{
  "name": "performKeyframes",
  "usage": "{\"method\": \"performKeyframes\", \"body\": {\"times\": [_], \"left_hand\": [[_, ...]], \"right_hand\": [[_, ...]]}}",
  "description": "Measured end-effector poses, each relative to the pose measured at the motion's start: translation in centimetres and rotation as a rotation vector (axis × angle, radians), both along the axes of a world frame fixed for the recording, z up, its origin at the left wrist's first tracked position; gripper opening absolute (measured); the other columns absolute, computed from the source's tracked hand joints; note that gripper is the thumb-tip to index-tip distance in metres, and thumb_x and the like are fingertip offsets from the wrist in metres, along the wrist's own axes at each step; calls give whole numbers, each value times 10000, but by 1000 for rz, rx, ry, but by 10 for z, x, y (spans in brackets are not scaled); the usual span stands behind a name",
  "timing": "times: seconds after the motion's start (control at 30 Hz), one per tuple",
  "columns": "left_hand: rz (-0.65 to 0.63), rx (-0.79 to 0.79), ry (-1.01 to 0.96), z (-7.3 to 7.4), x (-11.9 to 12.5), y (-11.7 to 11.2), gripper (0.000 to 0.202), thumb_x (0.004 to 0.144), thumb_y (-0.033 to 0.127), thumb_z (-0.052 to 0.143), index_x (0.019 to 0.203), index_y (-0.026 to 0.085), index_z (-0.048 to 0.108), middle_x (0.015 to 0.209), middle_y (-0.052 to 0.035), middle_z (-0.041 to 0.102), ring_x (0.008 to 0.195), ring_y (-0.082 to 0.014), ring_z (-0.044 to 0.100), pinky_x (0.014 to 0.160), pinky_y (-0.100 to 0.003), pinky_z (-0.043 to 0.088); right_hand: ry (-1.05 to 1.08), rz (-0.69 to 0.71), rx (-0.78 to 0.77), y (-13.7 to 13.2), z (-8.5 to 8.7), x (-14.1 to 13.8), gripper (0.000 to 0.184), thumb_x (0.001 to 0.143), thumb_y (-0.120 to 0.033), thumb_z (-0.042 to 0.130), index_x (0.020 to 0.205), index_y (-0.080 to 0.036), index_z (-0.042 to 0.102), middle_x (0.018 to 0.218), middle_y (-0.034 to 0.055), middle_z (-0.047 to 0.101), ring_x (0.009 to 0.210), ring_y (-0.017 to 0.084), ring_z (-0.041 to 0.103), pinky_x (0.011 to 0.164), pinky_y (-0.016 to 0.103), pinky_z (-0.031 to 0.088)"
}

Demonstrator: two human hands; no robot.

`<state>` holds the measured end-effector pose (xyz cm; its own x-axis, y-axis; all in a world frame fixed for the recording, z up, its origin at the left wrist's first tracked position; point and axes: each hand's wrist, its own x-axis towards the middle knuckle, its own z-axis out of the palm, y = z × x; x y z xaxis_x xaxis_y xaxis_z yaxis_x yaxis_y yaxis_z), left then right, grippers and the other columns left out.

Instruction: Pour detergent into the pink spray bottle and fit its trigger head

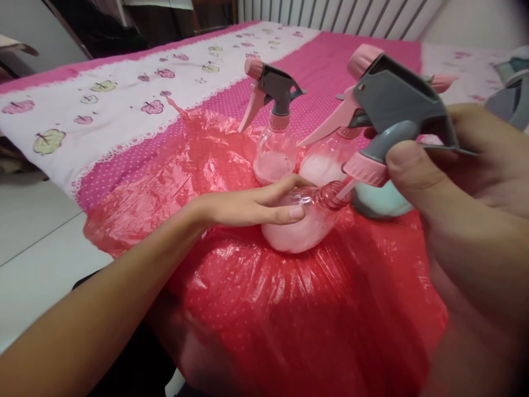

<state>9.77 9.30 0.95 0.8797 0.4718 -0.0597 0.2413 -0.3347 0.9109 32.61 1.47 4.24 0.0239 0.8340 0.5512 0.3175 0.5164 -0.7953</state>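
Observation:
My left hand (285, 204) is wrapped round a clear pink bottle (303, 234), which leans to the right with its threaded mouth uncovered. In my right hand (463, 182) is a grey and pink trigger sprayer head (397, 99), held by its neck and pink collar. The sprayer's thin tube dips into the bottle's mouth, while the collar stays apart from the threads. Just behind stands an upright pink spray bottle (275, 157) with its trigger head on. Another pink bottle (322, 165) is partly hidden by the sprayer I hold.
A crumpled red plastic sheet (248, 286) lies under the bottles on a bed with a pink and white patterned cover (136, 82). A pale green bottle (382, 199) rests near my right hand. Bed rails (330, 16) rise behind; tiled floor (33, 237) shows at left.

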Motion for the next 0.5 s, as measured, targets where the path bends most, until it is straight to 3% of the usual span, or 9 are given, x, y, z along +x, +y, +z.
{"method": "performKeyframes", "body": {"times": [0.1, 0.2, 0.3, 0.43, 0.5], "left_hand": [[2, 4, -6, 0, 0, 1, 801, 1008, 733, 482, 1665, 303, 323, 1760, -40, 349, 1656, -310, 238, 1320, -412, 292], [-26, 7, -29, 0, 0, 1, 767, 1022, 718, 469, 1650, 297, 342, 1741, -43, 386, 1643, -300, 277, 1310, -405, 310], [-36, 5, -26, -1, -1, 1, 734, 1032, 709, 456, 1629, 290, 371, 1724, -55, 415, 1618, -299, 335, 1297, -403, 333], [-22, 13, -26, -3, -3, 1, 707, 1038, 690, 464, 1635, 323, 369, 1722, -40, 419, 1614, -312, 342, 1300, -427, 330], [-21, 15, -27, -3, -3, 1, 711, 1042, 683, 459, 1647, 323, 358, 1729, -36, 410, 1617, -310, 339, 1305, -417, 325]], "right_hand": [[142, 41, -118, 3, -4, -3, 176, 1002, -194, 649, 1129, -248, 759, 1067, -8, 701, 959, 121, 674, 837, 248, 577], [266, -1, -249, 6, -8, -6, 122, 973, -186, 664, 995, -199, 784, 982, 14, 707, 875, 120, 679, 748, 222, 574], [285, -103, -199, 9, -9, -5, 137, 994, -203, 657, 925, -191, 775, 941, 11, 682, 769, 94, 655, 595, 192, 509], [316, -187, -91, 12, -11, -4, 118, 1004, -191, 644, 953, -195, 751, 824, -6, 607, 613, 55, 555, 423, 172, 296], [300, -170, -95, 12, -12, -4, 106, 994, -191, 656, 937, -179, 744, 819, -5, 614, 631, 59, 572, 452, 176, 352]]}}
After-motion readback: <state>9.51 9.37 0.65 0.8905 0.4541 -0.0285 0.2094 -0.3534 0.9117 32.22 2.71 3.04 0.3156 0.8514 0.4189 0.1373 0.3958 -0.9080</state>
